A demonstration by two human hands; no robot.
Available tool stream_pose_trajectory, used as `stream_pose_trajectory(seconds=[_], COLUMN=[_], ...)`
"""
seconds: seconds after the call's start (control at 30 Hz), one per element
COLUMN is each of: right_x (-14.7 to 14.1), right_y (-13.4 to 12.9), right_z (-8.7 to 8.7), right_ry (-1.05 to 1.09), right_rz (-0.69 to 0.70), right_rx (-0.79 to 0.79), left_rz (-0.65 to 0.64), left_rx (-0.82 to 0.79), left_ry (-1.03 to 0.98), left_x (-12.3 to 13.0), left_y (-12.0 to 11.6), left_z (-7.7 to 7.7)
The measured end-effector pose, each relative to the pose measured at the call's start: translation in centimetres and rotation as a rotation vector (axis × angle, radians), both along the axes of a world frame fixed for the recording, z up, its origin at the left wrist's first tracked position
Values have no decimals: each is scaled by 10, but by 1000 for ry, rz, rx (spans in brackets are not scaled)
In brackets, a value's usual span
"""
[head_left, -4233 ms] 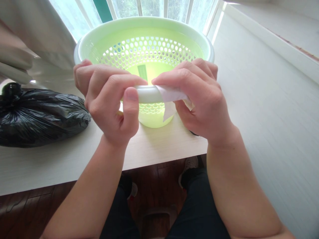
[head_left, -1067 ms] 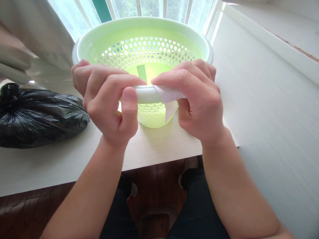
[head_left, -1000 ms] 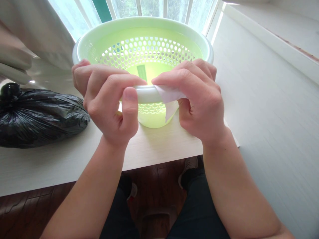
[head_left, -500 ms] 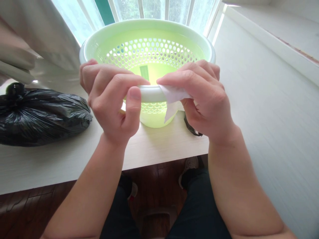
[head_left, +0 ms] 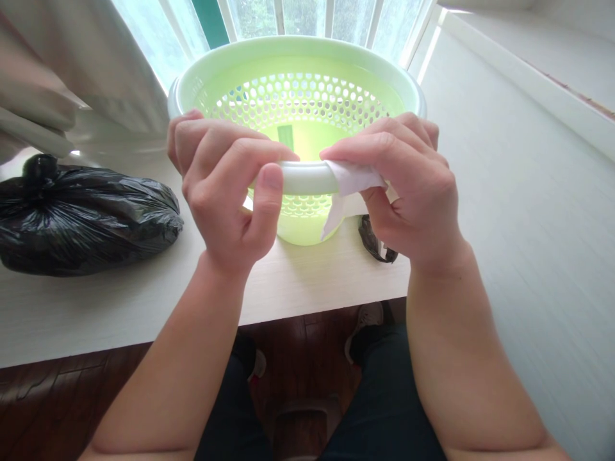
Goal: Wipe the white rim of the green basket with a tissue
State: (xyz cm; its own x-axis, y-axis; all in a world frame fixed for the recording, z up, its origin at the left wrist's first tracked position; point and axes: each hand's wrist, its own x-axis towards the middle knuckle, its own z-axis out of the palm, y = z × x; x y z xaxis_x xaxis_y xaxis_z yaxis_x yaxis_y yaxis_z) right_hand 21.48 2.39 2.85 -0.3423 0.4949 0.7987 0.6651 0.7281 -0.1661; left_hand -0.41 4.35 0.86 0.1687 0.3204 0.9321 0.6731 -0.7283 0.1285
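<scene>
A green plastic basket with a pale rim and rows of round holes stands on the white table, close to my body. My left hand grips its near rim, fingers over the top and thumb on the front. To the right along the same rim, my right hand presses a white tissue around the edge between thumb and fingers. A loose end of the tissue hangs down in front of the basket. Inside, a dark green rectangular patch shows on the bottom.
A knotted, filled black plastic bag lies on the table at left. A small black plastic piece lies partly under my right hand. Behind are a barred window and a curtain; a white surface runs along the right.
My right hand with the tissue has slid slightly right along the rim, widening the gap between my hands. The basket and both hands sit a little further right in view.
</scene>
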Motion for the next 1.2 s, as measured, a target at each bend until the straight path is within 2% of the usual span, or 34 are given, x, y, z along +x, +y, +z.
stream_pose_trajectory(seconds=[0.3, 0.5, 0.6, 0.87, 1.2], right_x=[4, 12, 14, 15, 17], right_y=[5, 5, 3, 6, 8], right_z=[-1, -4, -4, -2, 0], right_ry=[13, 26, 16, 24, 46], right_rz=[75, 47, 9, 39, 39], right_rx=[58, 14, -45, 16, -24], left_rz=[11, -81, -71, -66, -74], left_rx=[-27, -28, -13, -13, 1], left_ry=[17, 7, 20, 30, 45], left_x=[-3, -6, -7, -10, -14], left_y=[-1, 4, 5, 8, 10], left_z=[1, 1, 1, 1, 1])
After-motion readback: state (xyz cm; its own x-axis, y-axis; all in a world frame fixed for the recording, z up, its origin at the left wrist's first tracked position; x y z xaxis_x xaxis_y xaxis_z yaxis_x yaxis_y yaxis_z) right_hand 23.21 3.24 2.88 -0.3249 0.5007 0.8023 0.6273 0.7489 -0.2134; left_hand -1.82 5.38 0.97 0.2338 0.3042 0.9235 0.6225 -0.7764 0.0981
